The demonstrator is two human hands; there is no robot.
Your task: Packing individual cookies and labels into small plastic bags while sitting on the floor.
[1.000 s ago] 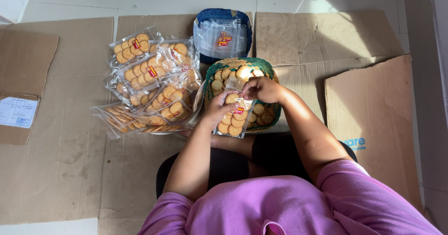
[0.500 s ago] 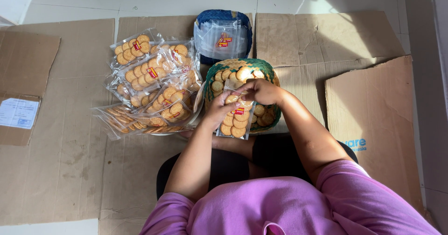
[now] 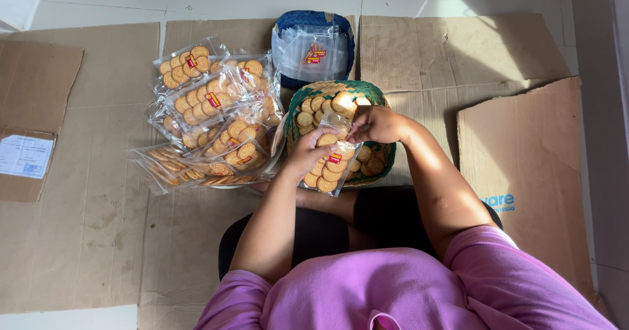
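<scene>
far to the left of the fingers, a flat brown cardboard piece with a white paper label (image 3: 26, 156) is lying on the brown cardboard sheets (image 3: 85, 238) that are covering the floor. closer, just left of the left fingers, a pile of clear plastic packets filled with round golden biscuits (image 3: 209, 117) is lying, each packet carrying a small red and yellow sticker.

the left hand (image 3: 308, 153) is grasping a clear plastic bag half filled with round biscuits (image 3: 329, 166); its fingers are curling around the left edge of the bag, and the bag is hanging between both hands, over the near rim of the basket. the right hand (image 3: 377, 123) is pinching the open top of this bag, with fingertips closed on the plastic; i cannot tell if a biscuit is also inside the pinch.

under and behind the fingers, a round woven green and tan basket (image 3: 380, 166) is holding loose biscuits. beyond the fingertips, a blue woven basket with a stack of empty clear bags (image 3: 313, 48) is standing, touching the green one. to the right of the right hand, a big brown cardboard flap (image 3: 524, 146) is lying.
</scene>
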